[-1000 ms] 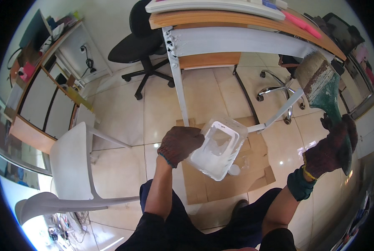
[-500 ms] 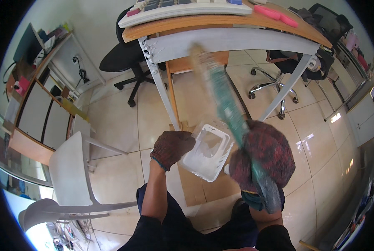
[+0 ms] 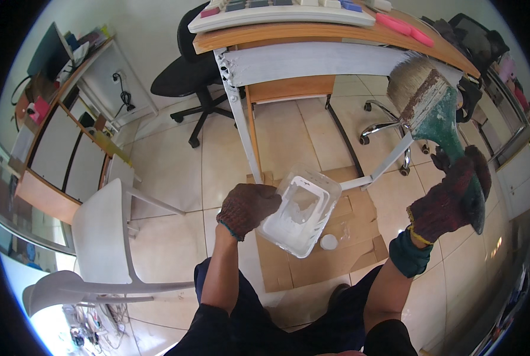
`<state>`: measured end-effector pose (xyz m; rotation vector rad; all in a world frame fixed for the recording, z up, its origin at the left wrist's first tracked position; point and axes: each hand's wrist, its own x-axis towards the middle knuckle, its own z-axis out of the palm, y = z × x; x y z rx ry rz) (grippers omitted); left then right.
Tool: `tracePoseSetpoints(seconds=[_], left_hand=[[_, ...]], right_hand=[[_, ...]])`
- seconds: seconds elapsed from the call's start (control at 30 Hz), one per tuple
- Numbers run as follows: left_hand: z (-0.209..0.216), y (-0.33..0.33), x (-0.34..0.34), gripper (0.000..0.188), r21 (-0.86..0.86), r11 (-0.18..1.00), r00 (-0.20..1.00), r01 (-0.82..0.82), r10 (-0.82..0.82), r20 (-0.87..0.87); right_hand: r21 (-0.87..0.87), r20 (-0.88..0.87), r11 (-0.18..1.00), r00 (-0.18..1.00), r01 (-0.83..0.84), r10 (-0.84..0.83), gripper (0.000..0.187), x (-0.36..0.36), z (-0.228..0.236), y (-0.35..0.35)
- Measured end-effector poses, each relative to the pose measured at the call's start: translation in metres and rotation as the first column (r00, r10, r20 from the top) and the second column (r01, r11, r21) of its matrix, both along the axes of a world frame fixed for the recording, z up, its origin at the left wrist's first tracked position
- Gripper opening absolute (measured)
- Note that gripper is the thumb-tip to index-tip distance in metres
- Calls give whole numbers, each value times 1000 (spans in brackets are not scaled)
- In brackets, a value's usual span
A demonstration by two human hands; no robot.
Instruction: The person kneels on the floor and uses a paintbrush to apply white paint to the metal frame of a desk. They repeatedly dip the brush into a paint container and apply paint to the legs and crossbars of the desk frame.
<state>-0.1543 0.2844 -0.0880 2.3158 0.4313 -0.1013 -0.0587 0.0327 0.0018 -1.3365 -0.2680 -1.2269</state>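
Observation:
My left hand (image 3: 249, 207), in a dark reddish knitted glove, grips the left rim of a clear plastic tub (image 3: 300, 213) with white paint inside. In a matching glove, my right hand (image 3: 452, 199) is closed round the green handle of a wide paintbrush (image 3: 440, 118). The brush points up, its pale bristles beside the right end of the table's white metal rail (image 3: 318, 59). White smears mark the brush's brown band and green part. Below the tub, a small white round lid or cap (image 3: 329, 242) lies on flattened cardboard (image 3: 354, 225).
On the wooden tabletop (image 3: 289, 37) sit a keyboard (image 3: 283, 15) and a pink-handled tool (image 3: 404, 28). A black office chair (image 3: 188, 83) stands behind the table's left leg. A white plastic chair (image 3: 102, 243) is on my left; another wheeled chair is behind the right leg.
My right hand has swung the brush outward to the right, from across the tub to the rail's right end. The left hand and tub have barely moved. The white cap now shows fully.

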Motion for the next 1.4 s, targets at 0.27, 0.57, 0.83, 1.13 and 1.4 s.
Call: tracePoseSetpoints(seconds=[0.27, 0.57, 0.83, 1.13, 1.4], left_hand=[[1, -3, 0, 32, 5, 1000, 1000, -21, 21, -9], [-5, -5, 3, 31, 124, 990, 995, 68, -76, 61], [-1, -9, 4, 32, 98, 994, 998, 57, -56, -11], [-6, -13, 9, 29, 158, 984, 987, 83, -102, 122], [-3, -13, 5, 32, 159, 984, 996, 78, -84, 29]], right_hand=[[-613, 32, 786, 992, -78, 124, 28, -51, -7, 38], [-536, -139, 784, 949, -313, 284, 31, -53, -15, 43], [17, 20, 977, 977, -214, 214, 33, 4, -15, 4], [-394, 48, 918, 999, 30, -12, 29, -22, -30, 22], [-639, -64, 691, 920, -336, 388, 27, -63, -17, 50]])
